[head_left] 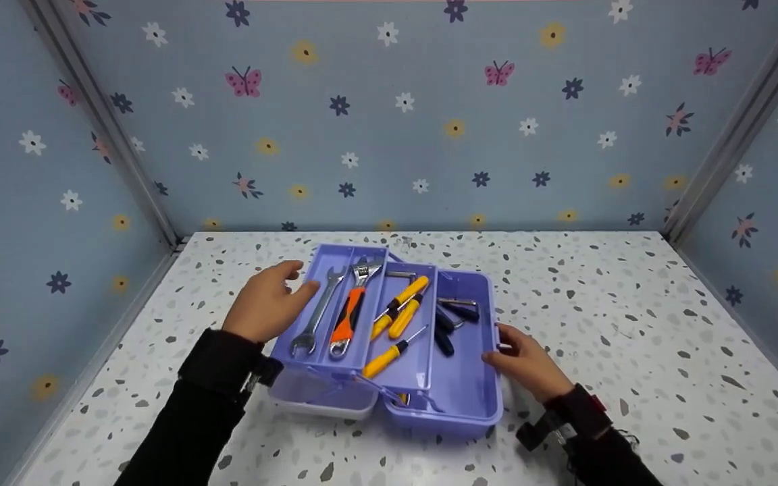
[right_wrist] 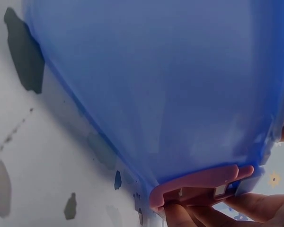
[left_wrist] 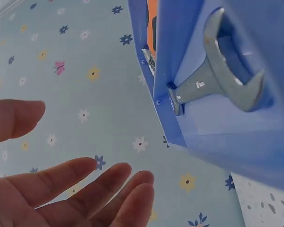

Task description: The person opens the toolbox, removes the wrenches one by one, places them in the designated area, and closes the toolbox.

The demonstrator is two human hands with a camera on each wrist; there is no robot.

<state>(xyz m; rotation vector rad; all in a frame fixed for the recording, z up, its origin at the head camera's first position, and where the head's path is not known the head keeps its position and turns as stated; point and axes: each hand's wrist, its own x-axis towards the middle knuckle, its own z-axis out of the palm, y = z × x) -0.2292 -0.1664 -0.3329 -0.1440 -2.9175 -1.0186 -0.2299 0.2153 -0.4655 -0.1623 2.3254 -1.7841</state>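
A purple toolbox (head_left: 467,378) stands unfolded, its stepped trays spread to the left. In the top tray lie an open-ended wrench (head_left: 322,312) and an adjustable wrench (head_left: 350,317) with an orange and black handle. My left hand (head_left: 266,305) is beside that tray's outer edge, thumb and fingers spread apart, with nothing between them. At the opposite side, my right hand (head_left: 529,361) grips the box wall, thumb at the rim and fingers at a pinkish latch (right_wrist: 201,183). Several yellow-handled screwdrivers (head_left: 385,359) lie in the middle tray.
Black-handled tools (head_left: 443,341) lie in the deep bottom section. A folded-out lid (head_left: 321,395) hangs low on the left, partly under the top tray. The speckled table (head_left: 632,351) meets flower-patterned walls (head_left: 402,135) on three sides.
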